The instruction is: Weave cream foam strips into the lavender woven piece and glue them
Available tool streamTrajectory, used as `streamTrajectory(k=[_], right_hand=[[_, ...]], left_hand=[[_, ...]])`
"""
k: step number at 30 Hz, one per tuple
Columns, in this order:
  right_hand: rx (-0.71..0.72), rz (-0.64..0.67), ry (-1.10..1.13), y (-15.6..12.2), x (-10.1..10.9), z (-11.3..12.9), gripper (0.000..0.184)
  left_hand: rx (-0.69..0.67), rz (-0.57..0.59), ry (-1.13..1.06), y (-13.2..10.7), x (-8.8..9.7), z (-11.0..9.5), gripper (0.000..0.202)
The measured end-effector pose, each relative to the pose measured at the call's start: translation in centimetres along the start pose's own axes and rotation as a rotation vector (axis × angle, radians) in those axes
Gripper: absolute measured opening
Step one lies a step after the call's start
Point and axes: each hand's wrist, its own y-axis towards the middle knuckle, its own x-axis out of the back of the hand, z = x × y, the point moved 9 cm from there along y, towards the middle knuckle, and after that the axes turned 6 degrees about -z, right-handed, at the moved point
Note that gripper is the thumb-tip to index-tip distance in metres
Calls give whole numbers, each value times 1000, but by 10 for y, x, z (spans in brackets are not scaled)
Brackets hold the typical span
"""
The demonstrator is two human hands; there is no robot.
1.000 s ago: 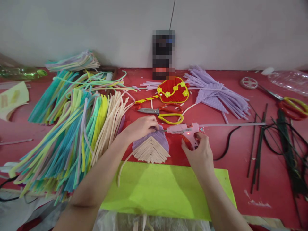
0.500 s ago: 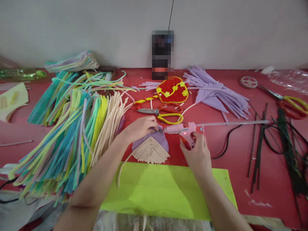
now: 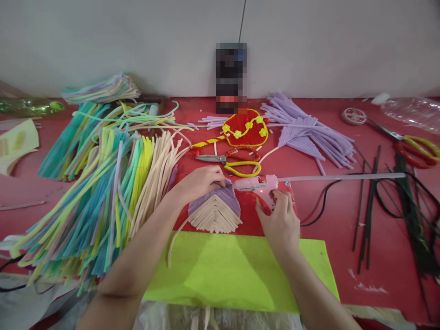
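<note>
In the head view, the glue gun [image 3: 257,184] has turned a little over the last second: its body has slid slightly left, and the glue stick [image 3: 343,177] in its back now reaches further right, crossing above the dark stems [image 3: 369,217]. The left hand [image 3: 202,183] has barely moved. This suggests that the person is changing the gun's angle at one spot while steadying the work there.

The right hand [image 3: 280,222] is wrapped around the gun's handle, thumb on the near left side and fingers at the right. The left hand's fingers are bent close together over the panel's far tip; whether they pinch it or only press cannot be told. The nozzle end sits right beside those fingers, and contact is unclear. A small orange light glows on the gun.

The panel [image 3: 215,215] lies on the red table [image 3: 330,247], just beyond the green mat [image 3: 237,270]. It is leaf-shaped, with strips laid in nested chevrons, purple at the far part and cream at the near part. One loose cream strip [image 3: 174,240] trails from its left side onto the mat. Scissors [image 3: 215,159] lie beyond it.
</note>
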Motion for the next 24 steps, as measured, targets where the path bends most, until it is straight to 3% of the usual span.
streamTrajectory(k=[24], right_hand=[[-66,39,146,-2,-2,-12,26]], left_hand=[[0,-10,-8,0,1,0,13]])
